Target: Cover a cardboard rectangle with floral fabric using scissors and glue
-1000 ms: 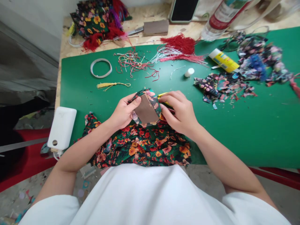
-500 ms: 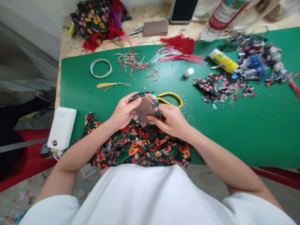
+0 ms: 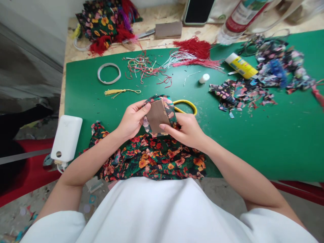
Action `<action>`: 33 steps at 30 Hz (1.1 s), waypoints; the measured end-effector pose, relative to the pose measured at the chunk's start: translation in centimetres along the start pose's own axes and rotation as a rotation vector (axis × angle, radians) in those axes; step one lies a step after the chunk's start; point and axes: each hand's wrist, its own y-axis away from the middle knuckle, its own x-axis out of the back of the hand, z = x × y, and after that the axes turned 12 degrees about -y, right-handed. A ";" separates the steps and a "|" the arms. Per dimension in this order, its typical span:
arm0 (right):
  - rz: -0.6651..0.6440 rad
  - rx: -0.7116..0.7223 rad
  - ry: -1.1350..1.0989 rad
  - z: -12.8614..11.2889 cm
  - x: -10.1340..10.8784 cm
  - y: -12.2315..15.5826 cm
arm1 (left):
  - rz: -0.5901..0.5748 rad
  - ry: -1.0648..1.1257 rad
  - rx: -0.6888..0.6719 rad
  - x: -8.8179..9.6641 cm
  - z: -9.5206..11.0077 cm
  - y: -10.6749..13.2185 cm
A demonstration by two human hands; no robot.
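Note:
A brown cardboard piece (image 3: 157, 115) lies on a small floral fabric scrap (image 3: 169, 105), held up between both hands above the green mat (image 3: 265, 135). My left hand (image 3: 131, 120) pinches its left edge with thumb on top. My right hand (image 3: 186, 130) grips the lower right corner and the fabric beneath. Yellow-handled scissors (image 3: 187, 104) lie on the mat just behind my right hand, partly hidden. A larger floral cloth (image 3: 152, 158) is spread at the mat's near edge under my wrists.
A white power bank (image 3: 66, 138) sits at the left edge. A yellow tassel (image 3: 118, 91), clear ring (image 3: 109, 73), thread tangle (image 3: 146, 65), red tassels (image 3: 194, 50), glue stick (image 3: 241, 65), white cap (image 3: 204, 78) and fabric scraps (image 3: 240, 92) lie farther back. A phone (image 3: 198, 10) and bottle (image 3: 240, 18) stand behind.
My right hand let go of the scissors, which now lie on the mat, and came to the lower right of the cardboard and fabric. The piece tilted slightly upright.

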 end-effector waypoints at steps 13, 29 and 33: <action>-0.006 -0.051 -0.024 0.1 0.1 0.1 | 0.042 0.018 0.011 0.1 0.0 -0.1; -0.096 -0.045 0.035 0.3 0.0 0.3 | 0.023 0.064 0.056 0.3 0.0 -0.4; -0.099 -0.042 0.036 0.3 -0.1 0.2 | 0.004 0.080 0.045 0.5 -0.1 -0.4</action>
